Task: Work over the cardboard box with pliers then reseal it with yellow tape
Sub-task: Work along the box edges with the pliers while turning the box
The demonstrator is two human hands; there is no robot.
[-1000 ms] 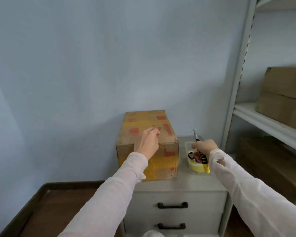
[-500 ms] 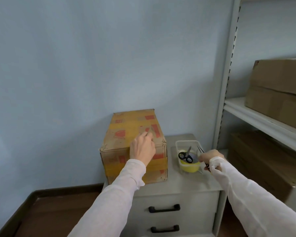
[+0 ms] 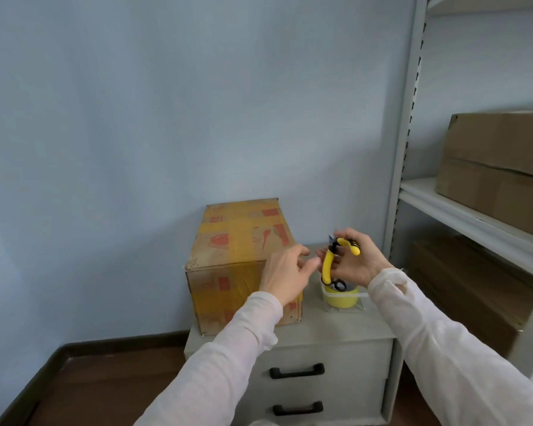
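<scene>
A cardboard box (image 3: 234,259) with red print and yellow tape strips stands on a grey drawer cabinet (image 3: 320,330) against the wall. My right hand (image 3: 356,259) holds yellow-handled pliers (image 3: 331,259) in the air just right of the box, handles spread, dark jaws pointing up. My left hand (image 3: 285,275) hovers off the box's near right corner, fingers loosely spread toward the pliers, holding nothing. A yellow tape roll (image 3: 342,298) lies in a clear tray (image 3: 362,304) under the pliers, partly hidden, with black scissor loops (image 3: 339,284) on top.
A grey metal shelf rack (image 3: 406,149) rises at the right, with large cardboard boxes (image 3: 499,167) on its shelves and another below. The cabinet has two drawers with black handles (image 3: 296,370). Dark wooden floor (image 3: 90,388) lies to the left.
My right hand lifted the pliers out of the tray and brought them up beside the box. My left hand came off the box top and moved right toward the pliers.
</scene>
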